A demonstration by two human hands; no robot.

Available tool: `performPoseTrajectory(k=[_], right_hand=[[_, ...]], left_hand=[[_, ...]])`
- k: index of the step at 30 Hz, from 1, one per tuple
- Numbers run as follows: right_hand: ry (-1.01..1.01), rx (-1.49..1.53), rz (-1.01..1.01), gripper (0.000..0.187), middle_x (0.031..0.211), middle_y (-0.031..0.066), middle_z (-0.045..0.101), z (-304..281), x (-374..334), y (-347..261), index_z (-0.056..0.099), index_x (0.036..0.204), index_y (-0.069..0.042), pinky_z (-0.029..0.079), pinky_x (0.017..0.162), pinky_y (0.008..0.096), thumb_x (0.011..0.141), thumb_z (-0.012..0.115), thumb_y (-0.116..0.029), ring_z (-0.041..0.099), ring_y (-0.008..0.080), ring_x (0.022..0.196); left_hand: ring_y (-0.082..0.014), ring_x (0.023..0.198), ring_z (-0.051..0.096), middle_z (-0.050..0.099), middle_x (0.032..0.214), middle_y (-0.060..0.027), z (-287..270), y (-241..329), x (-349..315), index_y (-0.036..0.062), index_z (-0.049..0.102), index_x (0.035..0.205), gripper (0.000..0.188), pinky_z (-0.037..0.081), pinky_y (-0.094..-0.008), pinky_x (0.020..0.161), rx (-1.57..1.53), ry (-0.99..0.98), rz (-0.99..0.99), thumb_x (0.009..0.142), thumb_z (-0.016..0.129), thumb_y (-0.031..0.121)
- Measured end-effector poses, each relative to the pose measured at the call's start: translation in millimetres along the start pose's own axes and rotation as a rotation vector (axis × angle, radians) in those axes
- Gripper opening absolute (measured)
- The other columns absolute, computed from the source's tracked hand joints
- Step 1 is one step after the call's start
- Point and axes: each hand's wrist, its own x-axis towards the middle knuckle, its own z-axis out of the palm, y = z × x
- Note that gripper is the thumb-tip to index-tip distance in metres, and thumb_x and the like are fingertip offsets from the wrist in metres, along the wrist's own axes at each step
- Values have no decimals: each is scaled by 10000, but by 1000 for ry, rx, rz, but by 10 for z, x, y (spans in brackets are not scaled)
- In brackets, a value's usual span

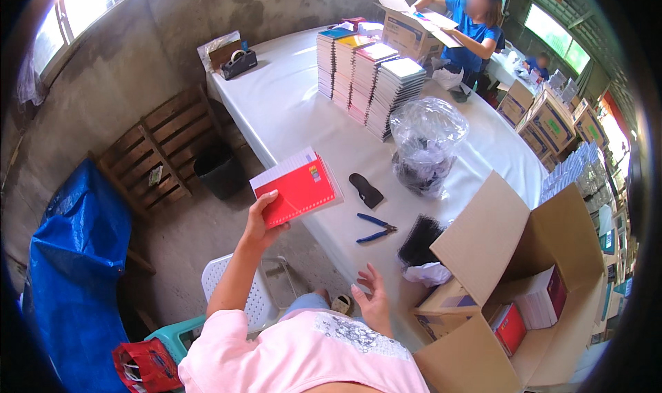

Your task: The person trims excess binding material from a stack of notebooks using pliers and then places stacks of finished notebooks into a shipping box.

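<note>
Left hand raised, fingers curled shut around the near-left corner of a red notebook, lifted over the left edge of the bench, cover up, tilted. Right hand open, fingers spread, holding nothing, hovering at the near bench edge just left of an open cardboard box. The box holds more red notebooks and white-edged stacks. On the white bench: blue-handled pliers just far of the right hand, a black flat piece beyond them, a black brush-like bundle touching the box flap. Clear plastic bag with dark contents mid-bench. Four notebook stacks farther back, side by side. Tape dispenser at far left corner. Another person in blue at the far end, hands in a second cardboard box. Blue tarp and wooden pallet on the floor, left.
</note>
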Motion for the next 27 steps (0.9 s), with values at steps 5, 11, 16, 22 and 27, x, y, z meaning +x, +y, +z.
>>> performPoseTrajectory(k=[5, 11, 16, 22, 27], right_hand=[[-28, 167, 5, 732, 1336, 231, 378, -147, 447, 191, 190, 1425, -118, 402, 938, 416, 846, 611, -274, 386, 302, 1236], [10, 452, 92, 887, 1324, 230, 395, 153, 1106, 112, -12, 1450, -226, 401, 938, 424, 830, 604, -375, 402, 299, 1235], [-137, 570, 14, 1111, 1304, 153, 436, 400, 1847, -94, -103, 1440, -245, 385, 961, 407, 713, 734, -330, 436, 266, 1206], [-117, 393, 7, 1362, 1398, 141, 298, 928, 2993, -344, -156, 1428, -273, 265, 1058, 407, 511, 823, -39, 312, 271, 1284], [-132, -80, -307, 1438, 1416, 185, 235, 1123, 3751, -118, -238, 1395, -199, 208, 1094, 414, 477, 858, -46, 236, 307, 1328]], left_hand=[[-177, 578, 609, 660, 832, -87, -167, -133, 144, 47, 551, 1065, 427, 476, -303, 485, 81, -87, -232, 780, 580, 364], [-194, 722, 646, 658, 904, -110, -46, -220, 571, 10, 546, 1095, 445, 520, -314, 602, 138, -300, -576, 781, 586, 322], [-244, 1036, 572, 568, 1141, -158, 30, 119, 1296, -4, 466, 1214, 571, 454, -381, 909, 363, -437, -561, 738, 623, 269], [-267, 1288, 300, 339, 1357, -158, -245, 588, 2691, 72, 176, 1410, 1008, 220, -375, 1075, 648, -830, -192, 620, 775, 252], [-294, 1385, 85, 80, 1490, -191, -393, 798, 3557, 112, -83, 1444, 1281, 100, -390, 1110, 999, -1146, 142, 544, 828, 142]])
